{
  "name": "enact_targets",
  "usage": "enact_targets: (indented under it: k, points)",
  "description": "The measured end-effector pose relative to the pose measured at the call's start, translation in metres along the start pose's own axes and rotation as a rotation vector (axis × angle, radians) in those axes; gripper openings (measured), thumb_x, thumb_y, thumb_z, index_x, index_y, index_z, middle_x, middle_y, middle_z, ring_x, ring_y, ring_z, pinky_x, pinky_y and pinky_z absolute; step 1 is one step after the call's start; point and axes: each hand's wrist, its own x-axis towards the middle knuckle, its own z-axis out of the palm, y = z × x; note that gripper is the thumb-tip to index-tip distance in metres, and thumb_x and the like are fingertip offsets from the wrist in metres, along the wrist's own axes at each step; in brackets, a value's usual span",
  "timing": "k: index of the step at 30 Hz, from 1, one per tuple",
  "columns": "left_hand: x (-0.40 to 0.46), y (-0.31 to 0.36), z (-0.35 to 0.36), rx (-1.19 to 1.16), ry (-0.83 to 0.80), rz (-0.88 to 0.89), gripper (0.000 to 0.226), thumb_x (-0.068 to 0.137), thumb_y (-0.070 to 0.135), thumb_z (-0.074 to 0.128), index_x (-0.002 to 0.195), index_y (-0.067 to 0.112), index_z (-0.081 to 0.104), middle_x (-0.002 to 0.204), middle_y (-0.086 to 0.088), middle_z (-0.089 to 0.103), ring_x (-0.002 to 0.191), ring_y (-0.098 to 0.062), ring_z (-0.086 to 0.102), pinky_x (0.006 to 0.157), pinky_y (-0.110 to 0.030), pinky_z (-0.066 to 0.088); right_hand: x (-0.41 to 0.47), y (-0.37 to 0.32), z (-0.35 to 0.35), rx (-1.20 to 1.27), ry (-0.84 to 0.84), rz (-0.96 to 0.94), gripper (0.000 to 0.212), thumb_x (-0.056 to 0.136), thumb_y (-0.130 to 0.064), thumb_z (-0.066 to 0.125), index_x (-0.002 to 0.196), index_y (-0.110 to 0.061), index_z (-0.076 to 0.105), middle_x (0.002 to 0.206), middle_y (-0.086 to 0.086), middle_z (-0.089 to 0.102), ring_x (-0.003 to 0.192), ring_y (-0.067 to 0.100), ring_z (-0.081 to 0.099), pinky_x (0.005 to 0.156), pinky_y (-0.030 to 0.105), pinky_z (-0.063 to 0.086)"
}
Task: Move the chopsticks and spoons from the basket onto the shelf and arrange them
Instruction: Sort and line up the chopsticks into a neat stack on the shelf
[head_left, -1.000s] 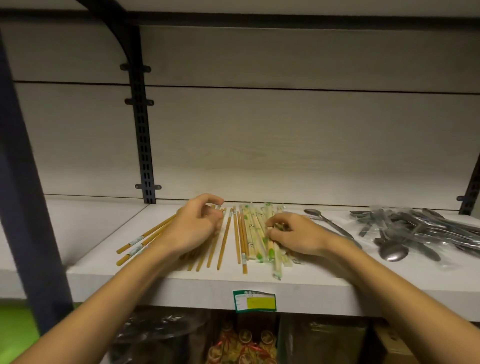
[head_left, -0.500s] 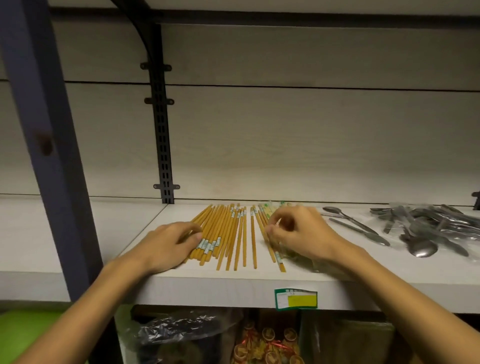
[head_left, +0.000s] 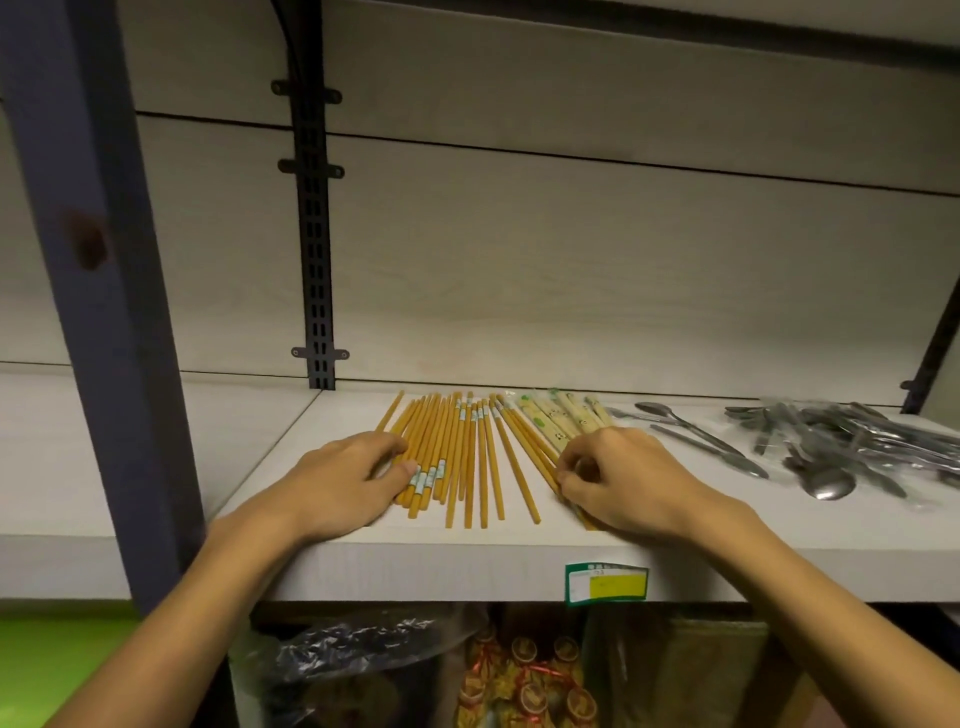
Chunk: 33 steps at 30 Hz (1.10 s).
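Orange-brown chopsticks (head_left: 470, 457) lie fanned out on the white shelf (head_left: 426, 561), pointing front to back. To their right lie pale wrapped chopsticks (head_left: 563, 415) with green print. My left hand (head_left: 345, 483) rests flat against the left edge of the orange bundle, fingers pressing its side. My right hand (head_left: 618, 483) is curled over the near ends of the wrapped chopsticks, fingertips pinching them. Two loose metal spoons (head_left: 685, 428) and a heap of wrapped spoons (head_left: 852, 441) lie further right. No basket is in view.
A dark blue upright post (head_left: 104, 291) stands at the left, close to my left arm. A black slotted bracket rail (head_left: 314, 234) runs up the back wall. A green-yellow price tag (head_left: 607, 583) sits on the shelf front. Bagged goods (head_left: 524, 675) fill the shelf below.
The orange chopsticks have been gathered from a loose spread into a tighter fan. My left hand moved from over them to their left edge. The view shifted left and closer.
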Motion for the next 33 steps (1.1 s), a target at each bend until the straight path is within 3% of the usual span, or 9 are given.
enact_targets:
  k: [8, 10, 13, 18, 21, 25, 27, 29, 33]
  points:
    - [0.0, 0.0, 0.0, 0.0, -0.016, 0.008, 0.05, 0.097, 0.051, 0.037, 0.14, 0.027, 0.041, 0.143, 0.005, 0.047, 0.121, -0.014, 0.048, 0.103, -0.036, 0.042, 0.009, -0.014, 0.001, 0.042, -0.064, 0.125, 0.027, 0.084, -0.041, 0.065, 0.079, -0.015, 0.071, 0.075, 0.002, 0.07, 0.073, 0.014, 0.063, 0.063, 0.03, 0.05]
    - [-0.001, 0.0, 0.0, 0.003, -0.012, 0.003, 0.05, 0.097, 0.051, 0.038, 0.141, 0.027, 0.041, 0.144, 0.005, 0.046, 0.123, -0.015, 0.048, 0.104, -0.036, 0.04, 0.013, -0.016, 0.0, 0.066, -0.099, 0.191, 0.031, 0.082, -0.04, 0.067, 0.085, -0.009, 0.07, 0.082, 0.008, 0.071, 0.079, 0.018, 0.065, 0.072, 0.036, 0.054]
    - [-0.002, 0.002, -0.001, 0.0, -0.015, -0.007, 0.05, 0.098, 0.05, 0.038, 0.142, 0.027, 0.04, 0.144, 0.004, 0.046, 0.124, -0.016, 0.047, 0.104, -0.037, 0.04, 0.016, -0.017, -0.002, 0.047, -0.161, 0.233, 0.029, 0.079, -0.04, 0.069, 0.095, -0.016, 0.065, 0.093, 0.002, 0.065, 0.087, 0.018, 0.061, 0.081, 0.038, 0.055]
    - [-0.003, 0.003, -0.003, -0.006, -0.012, -0.016, 0.048, 0.097, 0.049, 0.04, 0.14, 0.026, 0.043, 0.139, 0.003, 0.051, 0.118, -0.014, 0.05, 0.1, -0.034, 0.043, 0.02, -0.016, -0.004, 0.034, -0.249, 0.082, 0.042, 0.084, -0.03, 0.062, 0.124, -0.023, 0.049, 0.087, -0.005, 0.053, 0.087, 0.019, 0.054, 0.077, 0.033, 0.047]
    - [-0.004, 0.004, -0.004, -0.037, 0.004, -0.005, 0.04, 0.099, 0.045, 0.04, 0.133, 0.027, 0.049, 0.128, 0.005, 0.057, 0.102, -0.006, 0.054, 0.085, -0.024, 0.044, 0.02, -0.015, -0.006, 0.012, -0.247, -0.003, 0.047, 0.085, -0.026, 0.061, 0.129, -0.025, 0.047, 0.09, -0.005, 0.053, 0.088, 0.018, 0.055, 0.076, 0.03, 0.045]
    - [-0.004, 0.002, -0.002, -0.1, 0.067, -0.012, 0.03, 0.103, 0.03, 0.035, 0.127, 0.027, 0.052, 0.104, 0.008, 0.063, 0.069, 0.006, 0.056, 0.054, -0.009, 0.037, 0.015, -0.008, -0.013, 0.184, -0.079, -0.069, 0.018, 0.088, -0.025, 0.059, 0.104, -0.024, 0.066, 0.074, -0.014, 0.058, 0.065, 0.001, 0.058, 0.063, 0.019, 0.045]
    - [-0.004, 0.0, -0.002, -0.146, 0.094, -0.04, 0.029, 0.103, 0.022, 0.034, 0.126, 0.024, 0.053, 0.095, 0.006, 0.063, 0.056, 0.006, 0.057, 0.045, -0.009, 0.035, 0.011, -0.005, -0.019, 0.403, 0.032, -0.045, 0.019, 0.093, -0.018, 0.052, 0.093, -0.023, 0.07, 0.065, -0.011, 0.062, 0.056, 0.0, 0.057, 0.056, 0.018, 0.045]
    - [-0.003, -0.001, -0.003, -0.114, 0.109, -0.069, 0.032, 0.102, 0.016, 0.034, 0.128, 0.022, 0.052, 0.11, 0.0, 0.063, 0.07, -0.001, 0.057, 0.052, -0.011, 0.037, 0.007, -0.006, -0.024, 0.598, 0.056, -0.033, 0.027, 0.095, -0.01, 0.045, 0.095, -0.021, 0.069, 0.071, -0.001, 0.07, 0.066, 0.012, 0.064, 0.064, 0.026, 0.054]
    - [-0.003, -0.004, -0.004, -0.062, 0.203, -0.16, 0.028, 0.101, 0.018, 0.041, 0.125, 0.019, 0.055, 0.124, -0.006, 0.06, 0.104, -0.016, 0.053, 0.083, -0.026, 0.043, 0.003, -0.014, -0.032, 0.597, 0.217, -0.206, 0.02, 0.094, -0.011, 0.055, 0.106, -0.025, 0.063, 0.088, -0.003, 0.071, 0.078, 0.007, 0.069, 0.077, 0.025, 0.057]
